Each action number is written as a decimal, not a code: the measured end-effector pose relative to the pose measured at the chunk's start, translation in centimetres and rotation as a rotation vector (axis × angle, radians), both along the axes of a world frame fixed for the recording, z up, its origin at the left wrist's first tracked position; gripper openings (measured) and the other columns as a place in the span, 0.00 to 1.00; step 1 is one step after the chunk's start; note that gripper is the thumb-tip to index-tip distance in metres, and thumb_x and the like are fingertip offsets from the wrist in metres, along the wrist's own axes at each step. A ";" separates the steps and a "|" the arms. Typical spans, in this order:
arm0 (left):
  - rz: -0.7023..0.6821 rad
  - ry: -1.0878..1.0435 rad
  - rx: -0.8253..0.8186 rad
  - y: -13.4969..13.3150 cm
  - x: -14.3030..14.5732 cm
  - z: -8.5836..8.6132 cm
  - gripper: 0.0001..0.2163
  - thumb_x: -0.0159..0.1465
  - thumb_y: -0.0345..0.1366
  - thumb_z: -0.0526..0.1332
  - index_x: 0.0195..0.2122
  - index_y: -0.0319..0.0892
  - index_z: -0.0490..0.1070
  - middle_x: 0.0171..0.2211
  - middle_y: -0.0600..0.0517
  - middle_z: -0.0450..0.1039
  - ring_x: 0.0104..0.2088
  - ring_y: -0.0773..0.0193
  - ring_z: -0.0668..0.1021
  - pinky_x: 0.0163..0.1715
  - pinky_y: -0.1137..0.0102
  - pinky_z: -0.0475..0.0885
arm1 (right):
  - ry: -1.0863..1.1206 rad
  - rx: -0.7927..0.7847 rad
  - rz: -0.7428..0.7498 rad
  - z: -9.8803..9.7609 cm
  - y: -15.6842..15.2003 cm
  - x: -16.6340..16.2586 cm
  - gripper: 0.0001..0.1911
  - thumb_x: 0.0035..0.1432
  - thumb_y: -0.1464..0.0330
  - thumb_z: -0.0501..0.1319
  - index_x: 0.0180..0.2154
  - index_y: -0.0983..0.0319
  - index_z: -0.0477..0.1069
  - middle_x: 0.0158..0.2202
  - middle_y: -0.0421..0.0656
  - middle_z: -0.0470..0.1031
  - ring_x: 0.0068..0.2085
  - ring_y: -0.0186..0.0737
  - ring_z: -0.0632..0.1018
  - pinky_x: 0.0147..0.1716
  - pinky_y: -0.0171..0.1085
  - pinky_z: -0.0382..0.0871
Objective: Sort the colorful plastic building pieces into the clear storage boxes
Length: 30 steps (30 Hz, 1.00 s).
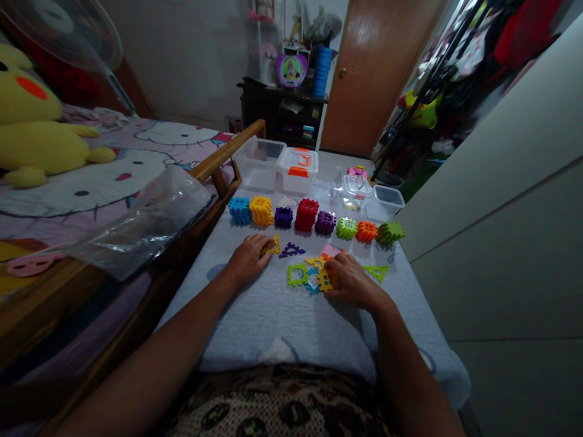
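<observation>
Piece, yellow, partly hidden, pinched in left hand; square half-covered by right hand (grip: can't tell)

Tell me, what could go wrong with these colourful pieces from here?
The right hand might nudge the nearby blue piece. The tall red stack could topple if bumped. The dark green stack stands near the right edge of the cloth-covered table, so a knock might send it over.
</observation>
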<state>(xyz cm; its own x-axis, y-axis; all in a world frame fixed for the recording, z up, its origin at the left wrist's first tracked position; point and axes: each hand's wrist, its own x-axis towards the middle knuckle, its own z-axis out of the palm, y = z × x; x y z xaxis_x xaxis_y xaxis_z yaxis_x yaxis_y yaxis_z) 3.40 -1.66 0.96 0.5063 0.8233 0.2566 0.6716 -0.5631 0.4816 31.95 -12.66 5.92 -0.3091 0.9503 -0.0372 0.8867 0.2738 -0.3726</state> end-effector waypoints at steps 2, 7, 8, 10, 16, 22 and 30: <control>-0.005 -0.001 0.000 0.0 0.0 0.0 0.12 0.60 0.34 0.58 0.46 0.40 0.72 0.44 0.43 0.74 0.46 0.51 0.74 0.51 0.56 0.69 | 0.019 0.018 0.015 0.1 0.2 0.0 0.18 0.49 0.66 0.70 0.43 0.60 0.73 0.44 0.49 0.72 0.47 0.50 0.72 0.50 0.48 0.66; -0.018 -0.017 0.000 0.0 -0.1 -0.1 0.11 0.61 0.33 0.58 0.44 0.42 0.72 0.44 0.45 0.74 0.47 0.52 0.74 0.52 0.56 0.69 | 0.158 -0.036 -0.012 1.1 1.0 0.4 0.08 0.59 0.65 0.61 0.40 0.60 0.72 0.35 0.44 0.75 0.36 0.42 0.74 0.37 0.40 0.67; -0.021 -0.014 0.001 0.0 -0.1 -0.1 0.11 0.61 0.33 0.58 0.44 0.42 0.72 0.44 0.45 0.74 0.47 0.52 0.74 0.52 0.56 0.69 | 0.176 -0.044 -0.026 1.2 1.2 0.4 0.06 0.61 0.66 0.58 0.38 0.61 0.72 0.33 0.43 0.74 0.33 0.40 0.74 0.35 0.38 0.66; -0.025 -0.010 0.002 0.0 -0.1 -0.1 0.10 0.61 0.33 0.58 0.43 0.42 0.73 0.44 0.45 0.74 0.47 0.52 0.74 0.52 0.56 0.69 | 0.191 -0.012 -0.036 1.2 1.7 0.6 0.11 0.65 0.67 0.53 0.32 0.61 0.70 0.31 0.43 0.72 0.32 0.38 0.73 0.33 0.37 0.64; -0.025 -0.010 -0.003 0.0 -0.1 -0.2 0.10 0.61 0.32 0.58 0.43 0.41 0.73 0.43 0.44 0.74 0.46 0.52 0.74 0.51 0.57 0.69 | 0.284 0.034 -0.146 -0.8 3.4 1.0 0.09 0.64 0.67 0.54 0.42 0.62 0.71 0.31 0.41 0.73 0.32 0.38 0.73 0.34 0.37 0.66; -0.027 -0.010 -0.015 -0.1 -0.1 0.1 0.10 0.61 0.32 0.58 0.42 0.41 0.73 0.43 0.45 0.75 0.46 0.53 0.74 0.51 0.57 0.69 | 0.141 0.200 -0.201 -2.6 3.6 1.9 0.18 0.57 0.66 0.62 0.49 0.63 0.71 0.44 0.49 0.72 0.46 0.47 0.73 0.49 0.45 0.67; 0.004 -0.040 -0.048 -0.2 0.0 0.6 0.11 0.59 0.32 0.60 0.43 0.40 0.73 0.43 0.44 0.75 0.46 0.52 0.75 0.51 0.57 0.70 | -0.022 0.136 -0.220 -3.2 3.6 1.5 0.18 0.54 0.63 0.65 0.46 0.62 0.73 0.41 0.48 0.70 0.44 0.47 0.71 0.48 0.44 0.66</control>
